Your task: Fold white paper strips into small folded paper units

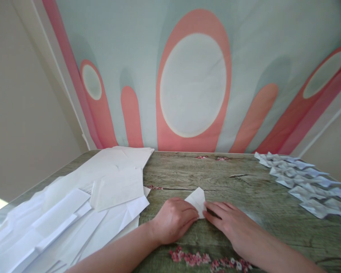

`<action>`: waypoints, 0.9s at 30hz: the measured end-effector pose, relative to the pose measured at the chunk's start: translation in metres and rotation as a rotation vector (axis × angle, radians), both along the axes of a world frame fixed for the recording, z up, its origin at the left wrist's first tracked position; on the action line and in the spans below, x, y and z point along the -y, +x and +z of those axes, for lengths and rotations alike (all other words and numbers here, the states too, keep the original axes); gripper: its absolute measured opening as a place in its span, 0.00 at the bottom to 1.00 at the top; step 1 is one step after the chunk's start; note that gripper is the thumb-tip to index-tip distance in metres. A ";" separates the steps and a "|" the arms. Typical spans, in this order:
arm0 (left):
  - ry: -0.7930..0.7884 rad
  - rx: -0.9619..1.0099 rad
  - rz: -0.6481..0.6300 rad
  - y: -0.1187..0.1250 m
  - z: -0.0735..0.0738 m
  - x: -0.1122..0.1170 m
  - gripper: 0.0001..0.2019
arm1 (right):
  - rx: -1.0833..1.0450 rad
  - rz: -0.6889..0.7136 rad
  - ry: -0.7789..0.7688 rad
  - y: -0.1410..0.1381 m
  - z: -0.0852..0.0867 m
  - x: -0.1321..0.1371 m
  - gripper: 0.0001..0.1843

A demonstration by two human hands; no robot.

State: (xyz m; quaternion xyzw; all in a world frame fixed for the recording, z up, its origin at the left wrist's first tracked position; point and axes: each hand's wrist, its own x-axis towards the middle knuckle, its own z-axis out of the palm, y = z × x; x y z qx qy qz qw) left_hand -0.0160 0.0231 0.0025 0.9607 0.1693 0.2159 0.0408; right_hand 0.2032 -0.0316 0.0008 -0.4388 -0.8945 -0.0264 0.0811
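A small folded white paper piece (197,200) lies on the wood-patterned table (244,189) in front of me. My left hand (174,220) rests curled on its left edge, fingers bent and pressing the paper down. From the right, my right hand (227,222) lies flatter, with fingertips touching the paper's lower right corner. Both hands meet at the paper's near edge, and part of the paper is hidden under the fingers.
A messy spread of white paper sheets (74,212) covers the table's left side. Several small folded paper pieces (304,182) lie in a row at the right edge. A wall with pink ovals (193,83) stands behind the table.
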 end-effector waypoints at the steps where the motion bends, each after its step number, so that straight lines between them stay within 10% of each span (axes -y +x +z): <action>1: -0.037 0.006 0.005 0.000 0.000 0.000 0.10 | -0.011 0.013 -0.059 0.000 0.005 0.001 0.28; 27: -0.490 0.164 0.395 0.016 -0.008 -0.006 0.04 | -0.113 0.177 -0.401 0.031 0.026 -0.010 0.46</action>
